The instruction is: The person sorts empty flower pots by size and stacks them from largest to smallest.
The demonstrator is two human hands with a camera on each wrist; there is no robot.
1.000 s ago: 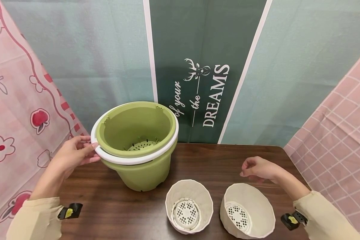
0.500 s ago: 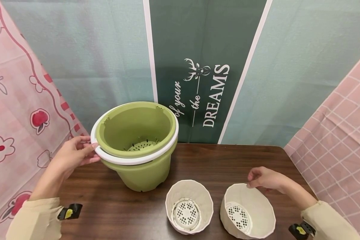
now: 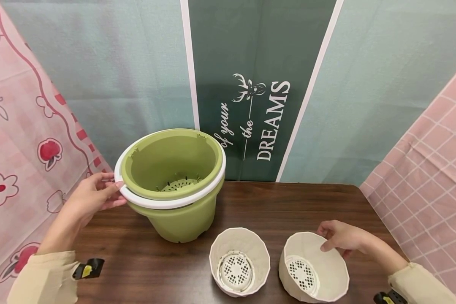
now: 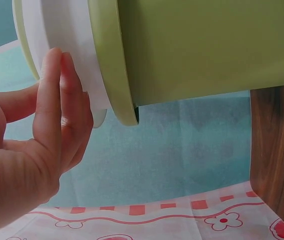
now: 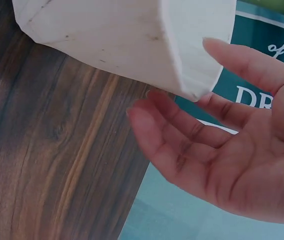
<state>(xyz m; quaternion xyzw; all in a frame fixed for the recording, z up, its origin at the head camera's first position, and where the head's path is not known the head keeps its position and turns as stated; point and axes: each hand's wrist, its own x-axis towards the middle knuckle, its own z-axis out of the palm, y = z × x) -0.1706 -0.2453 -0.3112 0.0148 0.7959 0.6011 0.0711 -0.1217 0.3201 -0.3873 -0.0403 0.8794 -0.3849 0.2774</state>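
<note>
At the left of the table stands a stack of large flower pots, a green flower pot (image 3: 186, 223) with a white rim (image 3: 163, 203) between two green rims. My left hand (image 3: 93, 194) holds the white rim at its left side, thumb on top and fingers beneath; the left wrist view shows fingertips against the white band (image 4: 74, 30). At the front right, a cream faceted flower pot (image 3: 289, 274) leans slightly. My right hand (image 3: 342, 238) straddles its far right rim, thumb inside and fingers outside. In the right wrist view, the thumb (image 5: 247, 62) stands apart from the cream wall (image 5: 106, 45).
A second cream flower pot (image 3: 215, 270) with a latticed bottom stands between the stack and the right pot. The brown wooden table (image 3: 273, 202) ends at a green printed curtain (image 3: 258, 50); pink cloths (image 3: 433, 177) hang at both sides.
My right hand has come down and toward me, from behind the right cream pot to around its rim. The left hand and all the pots have stayed in place.
</note>
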